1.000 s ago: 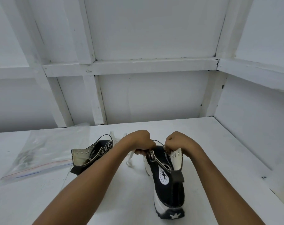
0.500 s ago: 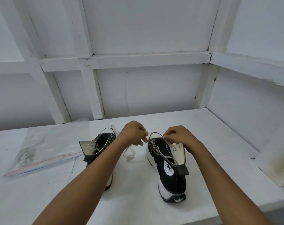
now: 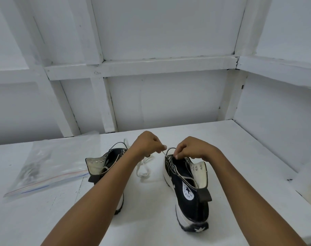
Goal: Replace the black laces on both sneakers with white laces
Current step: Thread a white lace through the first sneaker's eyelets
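Right sneaker [image 3: 184, 185]: on the table [image 3: 151, 228], my 1 o'clock, heel toward me.
Left sneaker [image 3: 105, 166]: my 11 o'clock.
Loose lace [image 3: 142, 167]: between the sneakers, 12 o'clock.
Zip bag [image 3: 49, 166]: my 10 o'clock, beside the left sneaker.

White panelled back wall [image 3: 169, 29], horizontal rail [image 3: 151, 66] at 12 o'clock; side wall [image 3: 284, 112] at 3 o'clock; white tabletop [image 3: 231, 139] below.

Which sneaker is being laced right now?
The right sneaker, star badge showing: the right hand holds its front, the left hand pinches a white lace there.
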Demonstrator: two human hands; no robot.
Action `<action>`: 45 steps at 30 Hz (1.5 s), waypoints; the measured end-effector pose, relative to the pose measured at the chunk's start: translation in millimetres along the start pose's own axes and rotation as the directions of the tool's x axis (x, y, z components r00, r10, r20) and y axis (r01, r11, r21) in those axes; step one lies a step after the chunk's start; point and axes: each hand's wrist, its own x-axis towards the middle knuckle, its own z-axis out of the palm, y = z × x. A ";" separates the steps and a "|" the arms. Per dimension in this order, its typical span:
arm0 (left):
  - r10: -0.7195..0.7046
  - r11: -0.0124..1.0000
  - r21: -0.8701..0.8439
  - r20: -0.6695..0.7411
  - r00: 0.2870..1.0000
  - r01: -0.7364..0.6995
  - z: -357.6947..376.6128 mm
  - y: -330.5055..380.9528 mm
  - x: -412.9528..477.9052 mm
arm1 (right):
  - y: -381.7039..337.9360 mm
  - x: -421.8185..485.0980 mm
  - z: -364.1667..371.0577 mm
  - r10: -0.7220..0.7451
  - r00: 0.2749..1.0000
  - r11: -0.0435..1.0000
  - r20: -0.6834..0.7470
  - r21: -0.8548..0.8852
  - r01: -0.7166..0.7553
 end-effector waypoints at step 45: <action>0.144 0.926 -0.354 0.000 0.990 -0.135 22.0 0.8 2.1 | 18.2 10.4 -9.7 -0.050 0.979 0.869 -0.198 0.475 0.140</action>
